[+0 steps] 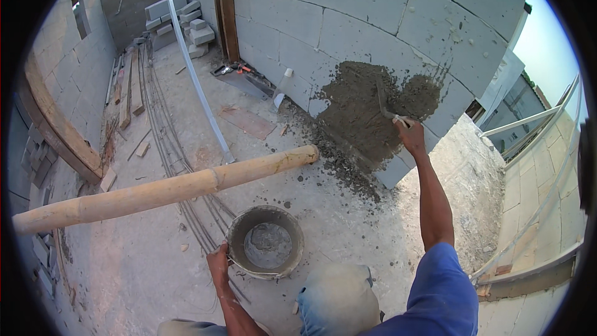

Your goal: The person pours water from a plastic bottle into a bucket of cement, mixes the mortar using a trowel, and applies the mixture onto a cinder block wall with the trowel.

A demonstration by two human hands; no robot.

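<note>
My right hand (pixel 409 135) is closed round the handle of a trowel (pixel 383 101), its blade against a patch of wet grey mortar (pixel 354 106) on the block wall (pixel 286 0). The mortar is rough and lumpy, with splashes around it. Low on the left, my left hand (pixel 219 262) grips the rim of a round black bucket (pixel 297 260). A little grey mortar shows at the bucket's bottom. The fingers of my left hand are partly hidden by the rim.
A thick bamboo pole (pixel 155 191) crosses left of the bucket. Long steel bars (pixel 163 118) run along the floor behind it, near a slanting metal profile (pixel 198 68). Fallen mortar (pixel 348 171) lies along the wall's foot. Blocks (pixel 198 31) are stacked at the back.
</note>
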